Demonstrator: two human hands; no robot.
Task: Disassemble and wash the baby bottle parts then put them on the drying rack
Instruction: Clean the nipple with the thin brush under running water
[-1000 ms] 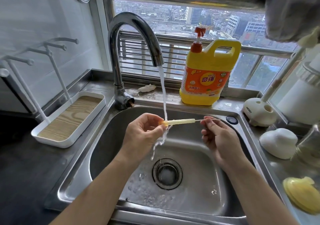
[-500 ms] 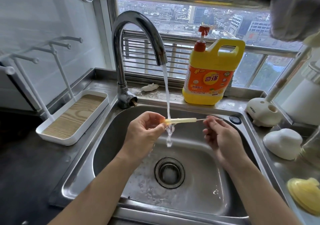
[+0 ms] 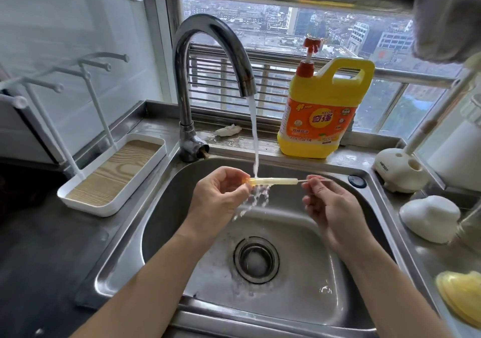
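A pale yellow straw tube (image 3: pixel 276 180) lies level over the steel sink (image 3: pixel 364 233), under the running water from the tap (image 3: pixel 208 40). My left hand (image 3: pixel 218 197) pinches its orange left end. A thin wire brush (image 3: pixel 316 180) sticks out of the tube's right end, and my right hand (image 3: pixel 330 202) pinches that wire. The white drying rack (image 3: pixel 86 197) with upright pegs and a wood-grain tray stands on the counter at the left. A yellow bottle part (image 3: pixel 460 294) lies on the counter at the far right.
A yellow dish soap jug (image 3: pixel 322 113) with a red pump stands behind the sink. A white brush holder (image 3: pixel 398 171) and a white sponge-like lump (image 3: pixel 429 218) sit on the right ledge. A cloth hangs from the rail at top right. The drain (image 3: pixel 256 259) is below my hands.
The water stream now hits the tube further left, near my left fingers, and splashes off below it. Both hands keep their hold in nearly the same place.
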